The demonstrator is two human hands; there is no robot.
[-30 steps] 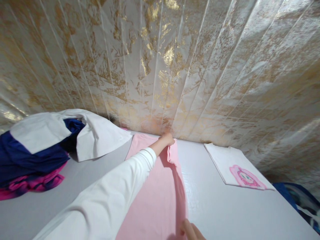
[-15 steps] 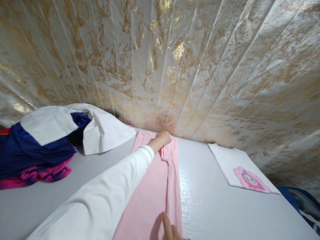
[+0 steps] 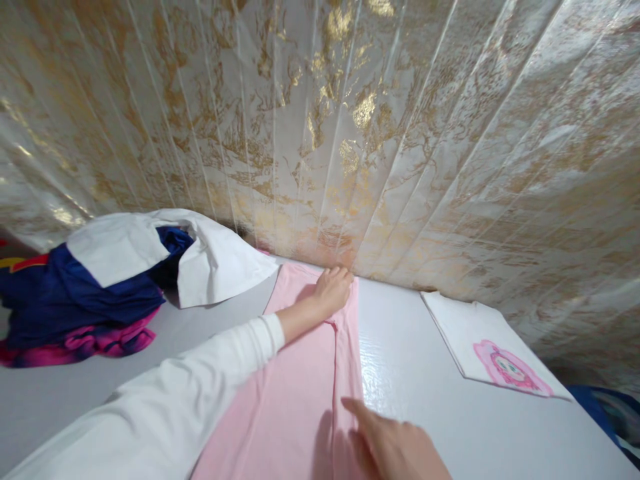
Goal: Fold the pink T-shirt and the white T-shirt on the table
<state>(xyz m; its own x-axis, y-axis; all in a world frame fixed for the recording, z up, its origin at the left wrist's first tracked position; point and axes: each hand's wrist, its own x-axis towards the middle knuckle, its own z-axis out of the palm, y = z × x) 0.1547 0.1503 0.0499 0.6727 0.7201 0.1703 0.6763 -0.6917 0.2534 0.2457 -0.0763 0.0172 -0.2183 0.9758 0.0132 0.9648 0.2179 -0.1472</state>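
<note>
A pink garment point(image 3: 300, 393) lies lengthwise on the light table, one side folded inward as a narrow strip along its right edge. My left hand point(image 3: 334, 291) rests on its far end by the wall, fingers laid over the cloth and slightly bent. Lower down, my right hand point(image 3: 397, 445) is over the garment's right edge with its index finger stretched out and casting a shadow; its other fingers are partly hidden. I cannot tell whether the right fingertip touches the cloth. Neither hand grips anything that I can see.
A heap of clothes, with a white cloth point(image 3: 220, 263) over a navy garment point(image 3: 40, 300) and a magenta one point(image 3: 110, 338), lies at left. A folded white shirt point(image 3: 450, 327) with a pink printed figure lies at right. A gold-patterned curtain point(image 3: 320, 133) hangs behind the table.
My left hand has loosened from a closed grip on the cloth and flattened at the far end. My right hand has come further into view, up and to the right.
</note>
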